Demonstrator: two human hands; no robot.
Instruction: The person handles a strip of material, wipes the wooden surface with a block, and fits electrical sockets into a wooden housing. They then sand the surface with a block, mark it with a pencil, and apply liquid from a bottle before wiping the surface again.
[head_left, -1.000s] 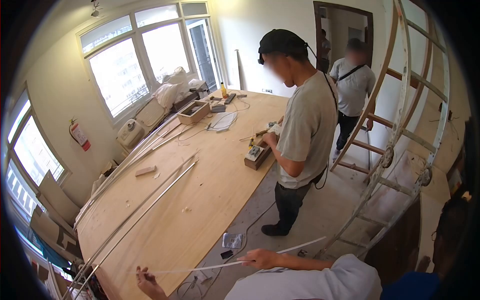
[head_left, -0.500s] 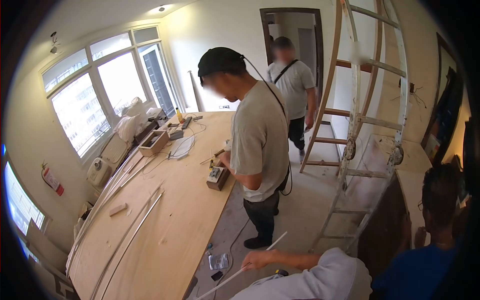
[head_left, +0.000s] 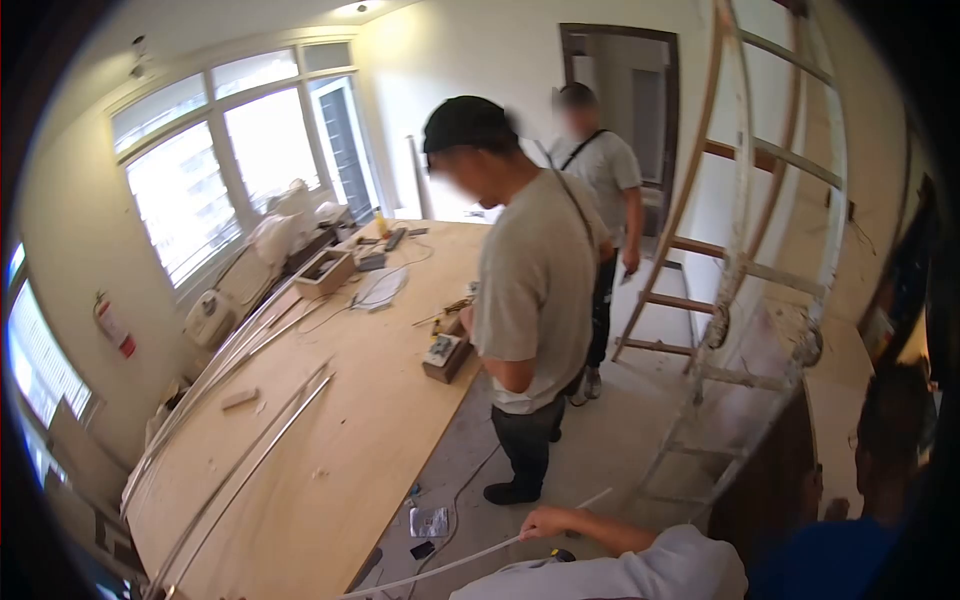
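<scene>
head view: right hand grips a thin white strip beside the plywood table, a standing person ahead.

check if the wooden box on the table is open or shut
Open: the wooden box has no lid on it, and its dark inside shows from above.

single head-worn fisheye view, forward and down across the plywood table, right hand close below
</scene>
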